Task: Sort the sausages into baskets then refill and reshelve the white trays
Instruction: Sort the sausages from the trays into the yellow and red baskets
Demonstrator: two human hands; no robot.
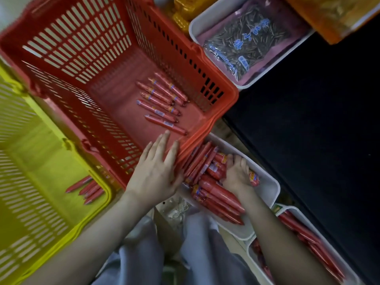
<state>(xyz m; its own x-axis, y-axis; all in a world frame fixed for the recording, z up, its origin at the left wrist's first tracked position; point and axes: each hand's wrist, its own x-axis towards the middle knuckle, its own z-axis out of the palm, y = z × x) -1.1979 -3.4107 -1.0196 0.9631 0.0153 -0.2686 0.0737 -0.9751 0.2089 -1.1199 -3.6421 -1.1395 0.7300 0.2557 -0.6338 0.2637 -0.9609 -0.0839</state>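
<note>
Head view, looking straight down: a big red slatted plastic basket (115, 108) fills the upper middle, tilted toward the person. Several slim red sausages with blue-and-yellow labels (162, 101) lie side by side on its floor, near the right wall. Touching its left side is a yellow-green slatted plastic basket (41, 161), and a few plain slim red sausages (88, 187) lie bunched in its near right corner.

Just right of the red basket's near corner sits a white rectangular plastic tray (269, 188) piled with red plastic-wrapped sausages (218, 194), thick and thin mixed. A second white tray (296, 210) follows it at lower right, holding long red sausages (308, 239) and partly hidden by the right forearm. At the top right, a third white tray (193, 27) carries a clear and pink bag of sunflower seeds (242, 44), with yellow packets (185, 11) behind it.

The person's grey trousers (139, 254) show at the bottom.

The left hand (158, 167) is released: its fingers are straight and lie flat against the near corner of the red basket. The right hand (238, 173) is down in the first white tray, its fingers curled into the pile and grasping the red plastic-wrapped sausages, with one labelled end sticking out beside the hand.
</note>
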